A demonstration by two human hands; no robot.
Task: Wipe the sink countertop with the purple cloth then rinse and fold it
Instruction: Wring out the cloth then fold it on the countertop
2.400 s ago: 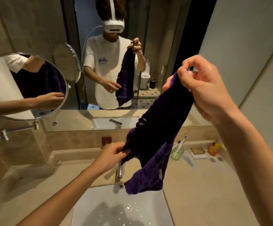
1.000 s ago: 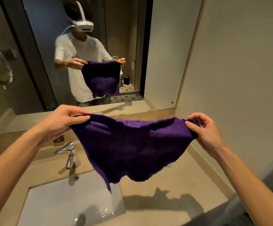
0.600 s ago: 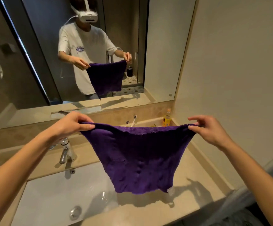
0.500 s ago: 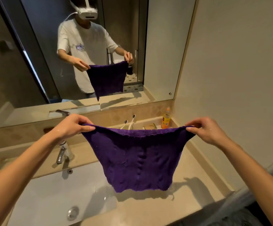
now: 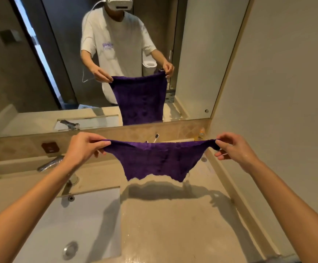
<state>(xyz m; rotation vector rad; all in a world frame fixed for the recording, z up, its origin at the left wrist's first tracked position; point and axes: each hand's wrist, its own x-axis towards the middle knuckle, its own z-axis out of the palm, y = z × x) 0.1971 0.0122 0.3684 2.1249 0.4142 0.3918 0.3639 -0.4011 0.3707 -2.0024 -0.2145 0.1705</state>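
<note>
Hands pinch the top corners of the purple cloth (image 5: 158, 158), left hand (image 5: 84, 147) and right hand (image 5: 234, 149) stretching it flat in the air above the beige countertop (image 5: 173, 224), beside the sink (image 5: 78, 224).

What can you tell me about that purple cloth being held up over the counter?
The purple cloth is deep violet, with a fuzzy, towel-like texture and a ragged lower edge. It hangs spread open in the air, its top corners pinched by the left hand and the right hand, sagging slightly between them. It hangs above the beige countertop, casting a shadow there. The mirror shows its reflection.
</note>
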